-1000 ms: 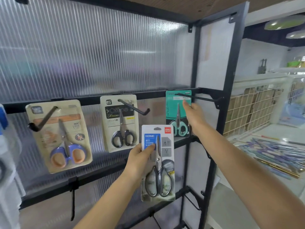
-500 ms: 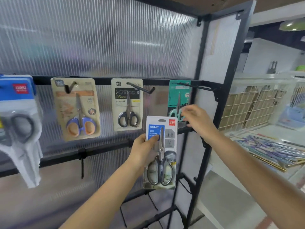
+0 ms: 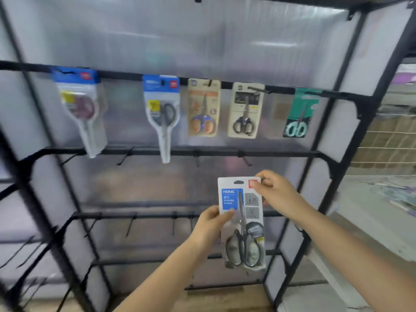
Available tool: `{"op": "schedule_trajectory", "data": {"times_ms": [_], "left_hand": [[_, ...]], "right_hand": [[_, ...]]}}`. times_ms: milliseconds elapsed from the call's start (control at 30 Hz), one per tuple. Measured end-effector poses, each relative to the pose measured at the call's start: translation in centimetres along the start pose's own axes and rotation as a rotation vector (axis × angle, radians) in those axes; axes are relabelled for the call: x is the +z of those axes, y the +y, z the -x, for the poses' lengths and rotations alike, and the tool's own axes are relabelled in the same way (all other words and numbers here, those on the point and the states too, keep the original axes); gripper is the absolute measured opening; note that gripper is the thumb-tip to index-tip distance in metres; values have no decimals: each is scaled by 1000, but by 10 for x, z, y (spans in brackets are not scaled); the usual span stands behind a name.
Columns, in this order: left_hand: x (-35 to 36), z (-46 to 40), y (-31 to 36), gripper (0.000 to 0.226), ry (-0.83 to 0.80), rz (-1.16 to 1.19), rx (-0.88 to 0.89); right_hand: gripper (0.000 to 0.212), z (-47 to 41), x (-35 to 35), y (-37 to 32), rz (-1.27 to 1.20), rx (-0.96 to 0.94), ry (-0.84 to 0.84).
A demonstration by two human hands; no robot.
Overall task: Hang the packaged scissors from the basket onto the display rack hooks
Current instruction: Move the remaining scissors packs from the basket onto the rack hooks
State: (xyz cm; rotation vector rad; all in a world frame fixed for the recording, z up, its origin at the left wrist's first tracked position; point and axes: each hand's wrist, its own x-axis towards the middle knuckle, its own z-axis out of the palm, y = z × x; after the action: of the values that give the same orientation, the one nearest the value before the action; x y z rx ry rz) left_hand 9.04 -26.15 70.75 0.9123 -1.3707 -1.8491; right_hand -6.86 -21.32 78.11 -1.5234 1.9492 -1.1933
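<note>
A: Rack (image 3: 351, 70) first. Black frame, ribbed translucent backing, filling most of the view. More of it shows than half a second ago: the view has pulled back and swung toward 9 o'clock, blurred.

B: Top rail stock?

A: Five packs hanging. From 9 toward 3 o'clock: blue-headed pack (image 3: 77, 104), second blue-headed pack (image 3: 161, 111), tan pack with orange-blue handles (image 3: 203, 108), cream pack with black handles (image 3: 245, 110), teal pack (image 3: 300, 113). Earlier only four were visible, the leftmost cut off.

B: Lower rails?

A: Bare hooks (image 3: 125, 157) on the second rail, more on the third.

B: Pack in hand?

A: White HOME pack (image 3: 240, 221), upright, at 5 o'clock, in front of the third rail and below the cream pack. Hanging on nothing.

B: Hands?

A: Left hand (image 3: 210, 228) grips the pack's left edge, thumb on the front face. Right hand (image 3: 278, 194) pinches the top right corner. Half a second ago the right hand was up by the teal pack; now it has come down onto the white one.

B: Basket?

A: Wire mesh at 3 o'clock, too blurred to identify.
</note>
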Motion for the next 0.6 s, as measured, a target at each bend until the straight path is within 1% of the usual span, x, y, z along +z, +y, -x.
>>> {"op": "schedule_trajectory", "data": {"times_ms": [33, 100, 300, 433, 600], "left_hand": [[-14, 14, -7, 10, 25, -27, -14], [-42, 40, -17, 16, 83, -52, -26], [-117, 88, -23, 20, 304, -15, -3], [-165, 104, -18, 19, 425, -3, 21], [-238, 107, -15, 16, 501, 4, 8]], "right_hand": [[10, 4, 10, -6, -7, -20, -26], [11, 11, 32, -22, -40, -59, -78], [12, 19, 101, -78, -130, -136, -246], [10, 10, 152, -105, -139, -164, -292], [9, -13, 226, -130, -151, -167, -345]]}}
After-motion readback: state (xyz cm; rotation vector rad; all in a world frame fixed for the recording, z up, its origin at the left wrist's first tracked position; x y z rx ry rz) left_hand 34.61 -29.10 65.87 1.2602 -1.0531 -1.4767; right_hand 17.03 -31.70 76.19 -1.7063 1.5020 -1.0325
